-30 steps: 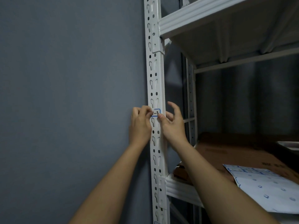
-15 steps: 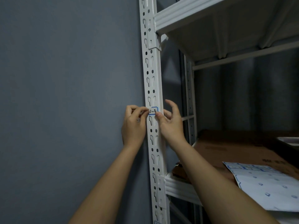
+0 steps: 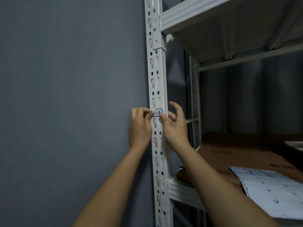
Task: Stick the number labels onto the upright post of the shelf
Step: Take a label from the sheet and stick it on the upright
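Observation:
A white slotted upright post (image 3: 155,71) runs up the middle of the head view. A small blue-bordered number label (image 3: 157,113) marked "1-3" lies flat on its front face. My left hand (image 3: 140,128) is beside the post on the left, its curled fingertips pinching the label's left end. My right hand (image 3: 175,126) is on the other side of the post. Its thumb presses the label's lower right corner, while its other fingers are spread and lifted off the post.
A grey wall (image 3: 65,95) stands close on the left. The upper shelf (image 3: 213,12) overhangs at top right. On the lower shelf beam (image 3: 183,192) sits a brown cardboard box (image 3: 237,154), with a sheet of blue-bordered labels (image 3: 268,192) lying on it.
My left fingertips have slid leftward off the label, uncovering the whole "1-3". The right fingers have spread a little. The view has shifted slightly.

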`<state>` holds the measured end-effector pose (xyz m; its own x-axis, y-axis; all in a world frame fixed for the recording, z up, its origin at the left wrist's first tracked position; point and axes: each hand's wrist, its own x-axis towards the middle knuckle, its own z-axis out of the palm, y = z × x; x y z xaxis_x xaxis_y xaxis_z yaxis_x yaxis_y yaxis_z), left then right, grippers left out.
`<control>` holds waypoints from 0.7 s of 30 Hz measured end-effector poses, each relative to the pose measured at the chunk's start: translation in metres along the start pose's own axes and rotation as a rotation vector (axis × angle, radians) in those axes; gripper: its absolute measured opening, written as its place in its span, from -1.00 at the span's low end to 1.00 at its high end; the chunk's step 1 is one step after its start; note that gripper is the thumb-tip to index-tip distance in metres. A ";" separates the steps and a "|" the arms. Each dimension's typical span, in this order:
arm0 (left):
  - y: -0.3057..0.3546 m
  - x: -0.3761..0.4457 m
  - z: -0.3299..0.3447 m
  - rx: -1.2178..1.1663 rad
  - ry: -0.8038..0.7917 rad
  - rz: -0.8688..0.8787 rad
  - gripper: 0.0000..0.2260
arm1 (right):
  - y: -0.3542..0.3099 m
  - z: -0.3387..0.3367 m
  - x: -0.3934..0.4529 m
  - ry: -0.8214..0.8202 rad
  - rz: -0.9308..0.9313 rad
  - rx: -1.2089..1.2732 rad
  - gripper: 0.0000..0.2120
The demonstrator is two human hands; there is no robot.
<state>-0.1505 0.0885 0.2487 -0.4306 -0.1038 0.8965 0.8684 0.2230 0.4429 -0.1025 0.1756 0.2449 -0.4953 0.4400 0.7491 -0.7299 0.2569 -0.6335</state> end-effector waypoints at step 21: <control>0.005 -0.001 -0.009 0.043 0.043 -0.015 -0.95 | -0.002 -0.001 -0.001 -0.013 0.027 0.056 -0.59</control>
<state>-0.1434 0.0807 0.2502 -0.4317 -0.1492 0.8896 0.8502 0.2621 0.4566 -0.0997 0.1753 0.2451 -0.5208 0.4346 0.7347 -0.7414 0.1964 -0.6417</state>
